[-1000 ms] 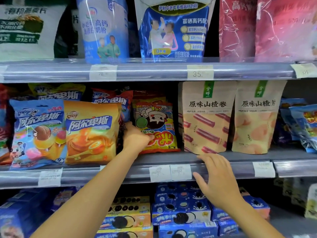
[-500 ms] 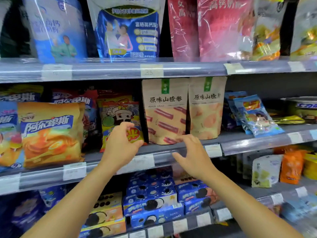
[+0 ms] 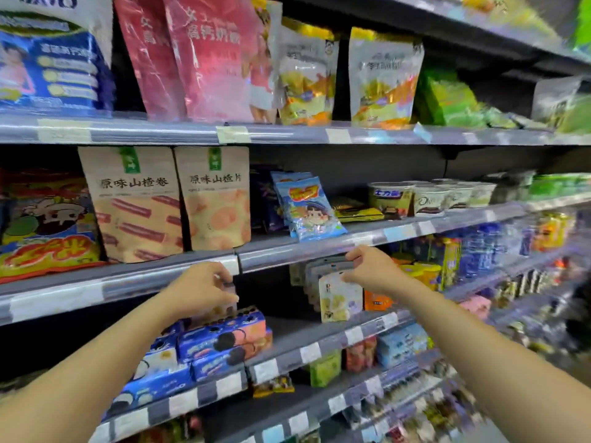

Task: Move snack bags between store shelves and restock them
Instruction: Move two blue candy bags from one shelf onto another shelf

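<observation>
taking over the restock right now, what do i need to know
Left hand: fingers curled under the middle shelf rail, above the cookie boxes; grip unclear.
Right hand: fingers at the top edge of the white pouches on that same shelf; grip unclear.
Done: nothing clearly lifted yet.
Left: take a pouch, move it to its shelf, restock.

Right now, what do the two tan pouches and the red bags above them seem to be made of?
Tan pouches: probably matte kraft paper, dull brown with no glare. Red bags: glossy plastic film, judging by streaky reflections and wrinkles.
</observation>
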`<action>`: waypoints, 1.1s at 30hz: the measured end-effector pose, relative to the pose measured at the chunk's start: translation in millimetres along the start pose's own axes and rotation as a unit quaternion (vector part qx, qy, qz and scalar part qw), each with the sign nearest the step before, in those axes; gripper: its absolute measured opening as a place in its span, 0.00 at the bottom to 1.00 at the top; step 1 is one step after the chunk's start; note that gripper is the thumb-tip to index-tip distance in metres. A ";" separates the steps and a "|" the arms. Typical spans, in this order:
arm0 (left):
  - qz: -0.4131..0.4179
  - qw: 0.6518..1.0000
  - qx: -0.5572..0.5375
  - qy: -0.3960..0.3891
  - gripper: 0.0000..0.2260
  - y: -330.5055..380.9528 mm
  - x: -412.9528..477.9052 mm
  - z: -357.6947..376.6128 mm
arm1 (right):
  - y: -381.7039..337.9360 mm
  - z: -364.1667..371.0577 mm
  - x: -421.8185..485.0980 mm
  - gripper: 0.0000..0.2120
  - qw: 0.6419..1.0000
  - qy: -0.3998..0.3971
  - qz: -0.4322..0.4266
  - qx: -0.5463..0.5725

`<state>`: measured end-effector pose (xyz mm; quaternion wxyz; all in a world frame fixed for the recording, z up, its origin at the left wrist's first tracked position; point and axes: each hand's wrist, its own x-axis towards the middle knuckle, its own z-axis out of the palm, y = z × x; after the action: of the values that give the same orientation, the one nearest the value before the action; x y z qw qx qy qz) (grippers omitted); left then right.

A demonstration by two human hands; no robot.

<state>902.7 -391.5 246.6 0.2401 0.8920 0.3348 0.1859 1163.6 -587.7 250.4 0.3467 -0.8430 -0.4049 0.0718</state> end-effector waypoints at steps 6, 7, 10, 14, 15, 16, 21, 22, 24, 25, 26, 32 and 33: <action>-0.001 0.996 0.085 -0.017 0.13 36.6 30.2 20.9 | 30.5 -36.4 50.2 0.25 0.999 0.008 -0.009 -0.046; 0.001 0.996 0.091 -0.015 0.14 40.8 38.1 22.9 | 31.5 -37.8 62.8 0.26 0.999 0.009 -0.012 -0.048; -0.005 0.996 0.092 -0.016 0.16 47.3 65.9 29.8 | 29.3 -36.5 106.0 0.24 0.997 0.025 -0.026 -0.064; 0.002 0.996 0.085 0.011 0.19 52.8 110.4 31.9 | 18.3 -26.0 174.4 0.27 0.998 0.034 -0.019 -0.051; -0.002 0.997 0.075 0.019 0.18 54.9 121.6 31.4 | 14.9 -22.1 190.3 0.30 0.999 0.029 -0.010 -0.023; -0.007 0.998 0.064 0.027 0.18 56.7 132.6 31.5 | 11.8 -17.2 204.5 0.34 1.000 0.022 -0.003 0.010; -0.031 0.995 0.019 0.087 0.16 57.6 174.5 41.7 | 3.8 12.3 253.2 0.47 0.990 0.004 0.014 0.143; -0.039 0.995 0.020 0.090 0.17 57.7 178.7 44.7 | 3.2 17.1 258.2 0.47 0.989 -0.004 0.016 0.149; -0.052 0.994 0.030 0.092 0.17 57.9 185.6 49.0 | 2.5 24.1 266.8 0.46 0.989 -0.007 0.012 0.146; -0.057 0.993 0.034 0.097 0.17 57.7 188.3 49.7 | 2.4 26.0 271.1 0.44 0.989 -0.004 0.009 0.149; -0.062 0.992 0.035 0.103 0.17 58.0 190.9 49.6 | 2.0 26.2 274.3 0.43 0.988 -0.003 0.009 0.157; -0.077 0.987 0.039 0.136 0.18 70.6 198.1 51.6 | 6.3 5.8 280.4 0.36 0.972 -0.072 0.022 0.224; -0.079 0.986 0.038 0.139 0.18 73.7 199.4 53.1 | 7.1 2.8 280.6 0.35 0.976 -0.071 0.018 0.205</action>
<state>1107.2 -319.5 278.1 0.1713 0.8367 0.4414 0.2754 1352.7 -383.7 288.6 0.4812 -0.7540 -0.3899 0.2189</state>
